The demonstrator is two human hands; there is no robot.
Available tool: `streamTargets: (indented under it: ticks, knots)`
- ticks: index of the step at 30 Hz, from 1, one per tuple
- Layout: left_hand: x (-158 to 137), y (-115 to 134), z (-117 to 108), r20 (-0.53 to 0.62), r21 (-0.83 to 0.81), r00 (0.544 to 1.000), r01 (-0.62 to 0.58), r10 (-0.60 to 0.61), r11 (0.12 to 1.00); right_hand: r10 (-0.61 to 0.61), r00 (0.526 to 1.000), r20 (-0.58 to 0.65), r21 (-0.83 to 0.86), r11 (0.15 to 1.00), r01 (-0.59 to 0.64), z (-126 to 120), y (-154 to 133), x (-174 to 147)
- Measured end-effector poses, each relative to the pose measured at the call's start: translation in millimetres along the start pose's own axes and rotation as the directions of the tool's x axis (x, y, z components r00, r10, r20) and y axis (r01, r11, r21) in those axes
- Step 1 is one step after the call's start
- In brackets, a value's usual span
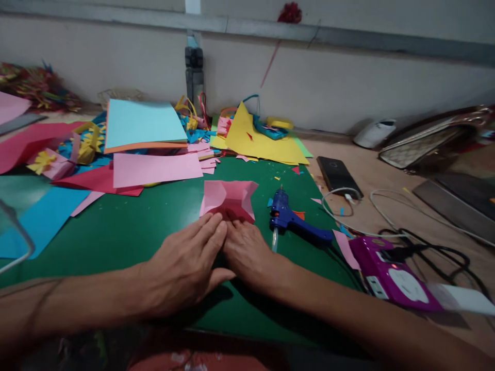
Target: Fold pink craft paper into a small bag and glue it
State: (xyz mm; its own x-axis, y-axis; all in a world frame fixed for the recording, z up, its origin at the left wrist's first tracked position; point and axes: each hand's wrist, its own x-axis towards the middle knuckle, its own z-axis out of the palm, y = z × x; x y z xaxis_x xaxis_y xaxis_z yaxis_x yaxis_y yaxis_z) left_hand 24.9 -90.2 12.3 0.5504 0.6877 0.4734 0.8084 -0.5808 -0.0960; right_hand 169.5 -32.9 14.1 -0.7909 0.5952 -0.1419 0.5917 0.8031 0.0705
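A small folded pink paper box [222, 193] stands on the green table, its open top showing a darker pink inside. My left hand [189, 252] rests against its near side, with straight fingers close together and the thumb apart. Beside it my right hand [247, 247] presses on the box's near edge with bent fingers. The left fingers overlap the right ones, so the right fingertips are partly hidden. To the right of the hands, a blue glue gun [297, 224] lies on the table with a clear glue stick in its back end.
Coloured paper sheets, including a pink strip [157, 170], a light blue stack [145, 123] and a yellow sheet [266, 141], cover the back. At right are a phone [339, 176], white and black cables, and a purple power strip [394, 281]. A wall stands behind.
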Motion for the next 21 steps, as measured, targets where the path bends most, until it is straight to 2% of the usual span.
streamTargets:
  ticks: [3,5,8,13,16,21]
  knots:
    - [0,5,17,0.212,-0.043,0.973,0.102,-0.091,0.994,0.002,1.000,0.000,-0.013,1.000,-0.002,-1,-1,0]
    - [1,5,23,0.286,-0.058,0.953,0.122,-0.101,0.991,0.008,1.000,0.000,-0.026,1.000,-0.008,-2,-3,-1]
    - [2,6,25,0.322,-0.017,0.942,0.102,-0.091,0.995,0.032,0.999,-0.025,-0.061,0.998,-0.033,1,-4,-6]
    - [7,9,20,0.347,0.106,0.936,0.018,-0.054,0.994,0.049,0.988,-0.149,-0.182,0.980,-0.076,13,1,-18]
    - [13,11,18,0.375,0.143,0.925,0.008,-0.061,0.990,0.057,0.987,-0.152,-0.235,0.968,-0.092,17,4,-21]
    - [21,16,19,0.375,0.168,0.926,-0.020,-0.045,0.986,0.058,0.990,-0.131,-0.233,0.969,-0.088,12,2,-16]
